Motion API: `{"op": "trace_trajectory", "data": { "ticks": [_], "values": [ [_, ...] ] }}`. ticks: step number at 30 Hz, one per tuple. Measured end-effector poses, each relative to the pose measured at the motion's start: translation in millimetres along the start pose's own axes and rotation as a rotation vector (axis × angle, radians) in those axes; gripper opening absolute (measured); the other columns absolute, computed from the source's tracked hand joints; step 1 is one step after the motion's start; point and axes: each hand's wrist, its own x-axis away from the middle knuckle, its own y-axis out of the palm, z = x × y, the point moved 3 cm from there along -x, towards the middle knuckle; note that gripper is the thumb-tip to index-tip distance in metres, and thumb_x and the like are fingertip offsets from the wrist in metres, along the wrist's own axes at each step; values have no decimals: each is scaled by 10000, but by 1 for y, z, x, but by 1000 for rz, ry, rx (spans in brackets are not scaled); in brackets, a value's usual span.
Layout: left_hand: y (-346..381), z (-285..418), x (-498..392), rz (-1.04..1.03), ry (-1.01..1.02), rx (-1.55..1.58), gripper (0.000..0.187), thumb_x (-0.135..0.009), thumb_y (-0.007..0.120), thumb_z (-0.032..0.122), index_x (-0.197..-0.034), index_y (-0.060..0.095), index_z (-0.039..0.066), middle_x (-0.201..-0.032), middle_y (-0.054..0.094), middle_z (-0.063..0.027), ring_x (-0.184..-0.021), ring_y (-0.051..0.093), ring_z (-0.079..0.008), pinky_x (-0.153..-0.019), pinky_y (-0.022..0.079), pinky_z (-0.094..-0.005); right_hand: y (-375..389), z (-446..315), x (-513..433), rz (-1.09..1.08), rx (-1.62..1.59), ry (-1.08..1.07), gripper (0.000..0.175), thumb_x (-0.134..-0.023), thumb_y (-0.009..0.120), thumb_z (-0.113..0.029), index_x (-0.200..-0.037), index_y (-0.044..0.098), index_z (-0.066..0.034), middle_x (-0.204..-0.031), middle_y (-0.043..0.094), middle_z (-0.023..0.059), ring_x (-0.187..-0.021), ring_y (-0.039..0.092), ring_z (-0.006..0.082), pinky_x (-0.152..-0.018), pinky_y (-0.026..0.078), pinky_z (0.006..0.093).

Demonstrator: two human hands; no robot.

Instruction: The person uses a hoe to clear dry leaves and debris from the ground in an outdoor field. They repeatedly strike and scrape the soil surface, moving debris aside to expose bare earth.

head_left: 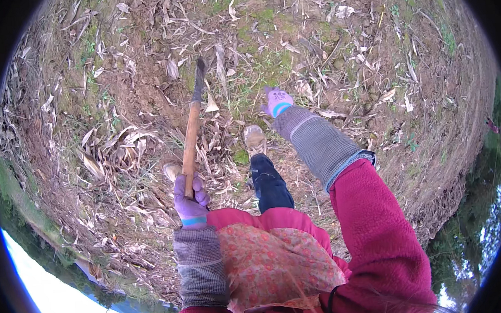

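Observation:
My left hand (190, 197), in a purple glove, is closed around the lower end of a wooden handle (190, 142). The handle leads up to a dark, narrow metal head (199, 77) of a hand tool; its exact kind cannot be told from this angle. My right hand (277, 100), in a matching glove, reaches out low over grass and weeds (253, 87). Its fingers point forward and left and are partly hidden, so whether they hold anything does not show. A pale, fan-shaped dry piece (211, 103) lies just right of the tool's head.
Dry corn husks and leaves (134, 140) litter the brown soil, with green weeds among them. My shoes (255, 139) stand on the ground below my right hand. Trees (460, 248) show at the lower right rim.

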Motion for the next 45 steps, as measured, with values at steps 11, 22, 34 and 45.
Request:
{"op": "trace_trajectory", "data": {
  "ticks": [11, 22, 34, 45],
  "values": [
    [20, 34, -32, 224, 1354, -810, 642, -816, 359, 469, -1139, 404, -84, -1003, 511, -212, -882, 553, -279, -773, 477, -366, 14, -36, -176, 283, 520, -134, 888, -705, 660, -456, -1386, 147, -207, -1433, 183, 109, -1315, 173, 325, -1025, 177, 544],
    [0, 74, -41, 233, 1349, -817, 408, -812, 531, 123, -1081, 405, -157, -882, 523, -192, -820, 550, -273, -723, 479, -349, 47, -28, -209, 136, 214, -68, 351, -800, 481, -374, -1033, 605, -143, -978, 619, 107, -916, 585, 292, -786, 468, 410],
    [23, 72, -48, 95, 1412, -763, 746, -775, 458, 613, -1148, 413, -31, -972, 512, -188, -842, 533, -279, -724, 462, -386, 133, -148, -23, -317, -165, -457, 351, -878, 355, -317, -838, 563, -36, -727, 575, 132, -718, 588, 236, -741, 488, 349],
    [-8, 86, -54, 226, 1385, -704, 478, -754, 433, 212, -1126, 416, -88, -895, 541, -186, -833, 537, -301, -729, 461, -397, 81, -1, -146, 180, 529, -212, 561, -803, 497, -30, -1311, 338, -210, -1389, 292, 51, -1022, 534, 253, -809, 477, 396]
  ]
}}
